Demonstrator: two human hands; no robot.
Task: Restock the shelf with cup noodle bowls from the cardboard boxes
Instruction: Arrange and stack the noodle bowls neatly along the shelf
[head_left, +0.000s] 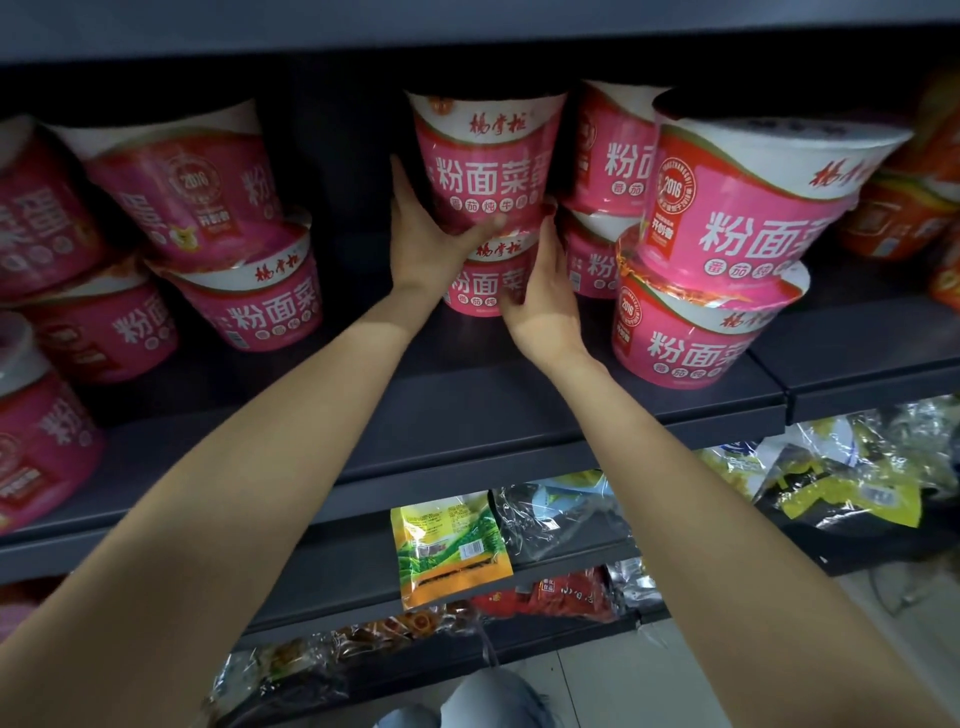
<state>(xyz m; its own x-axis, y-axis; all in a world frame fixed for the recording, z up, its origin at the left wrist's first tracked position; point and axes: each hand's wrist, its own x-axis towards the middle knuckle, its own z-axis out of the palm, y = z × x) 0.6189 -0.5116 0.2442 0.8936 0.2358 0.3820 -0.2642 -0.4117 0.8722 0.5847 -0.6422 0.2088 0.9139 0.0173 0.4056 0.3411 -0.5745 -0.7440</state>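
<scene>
Fingers of the left hand (421, 239) curl round the upper bowl (485, 156) at its base, thumb across its front; the right hand (543, 296) lies with straight fingers against the lower bowl (480, 283) beneath it. This two-high stack stands mid-shelf (467, 410). Similar pink stacks (727, 249) flank it, so restocking looks well along; gaps remain, and no cardboard boxes are in view.

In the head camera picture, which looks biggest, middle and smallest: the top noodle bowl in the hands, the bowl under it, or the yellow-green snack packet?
1. Top noodle bowl
2. Yellow-green snack packet
3. Bowl under it, partly hidden by the hands

The bowls are probably identical.
</scene>
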